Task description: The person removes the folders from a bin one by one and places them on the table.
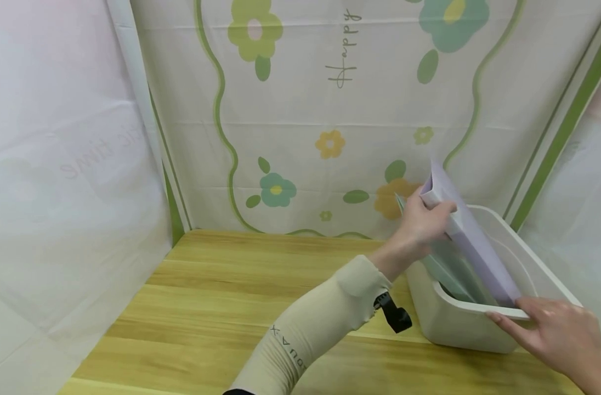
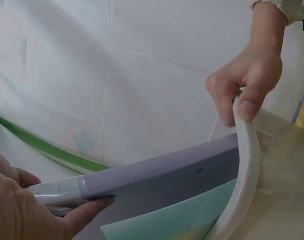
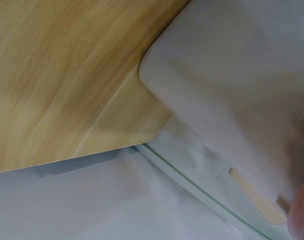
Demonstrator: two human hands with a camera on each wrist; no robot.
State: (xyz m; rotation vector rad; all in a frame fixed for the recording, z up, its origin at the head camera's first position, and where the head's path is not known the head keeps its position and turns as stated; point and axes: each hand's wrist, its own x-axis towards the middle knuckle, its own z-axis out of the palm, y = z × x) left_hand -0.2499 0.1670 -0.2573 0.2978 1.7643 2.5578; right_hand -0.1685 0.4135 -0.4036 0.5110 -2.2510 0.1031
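A purple file folder [image 1: 470,244] stands tilted inside a white plastic bin [image 1: 470,332] at the right of the table. My left hand [image 1: 425,222] grips the folder near its upper end, thumb on one side; the left wrist view shows the same hand [image 2: 27,205] around the folder's spine [image 2: 157,162]. Beside it in the bin leans a mint green folder [image 2: 177,212]. My right hand [image 1: 559,332] holds the bin's near rim, its thumb outside the wall. In the right wrist view only a fingertip [image 3: 302,210] shows, against the bin's outer wall [image 3: 217,85].
The bin stands on a wood-grain table [image 1: 221,307]. A floral cloth [image 1: 285,109] hangs behind the table, and pale cloth sides [image 1: 68,208] enclose it. A black strap [image 1: 394,314] hangs off my left sleeve.
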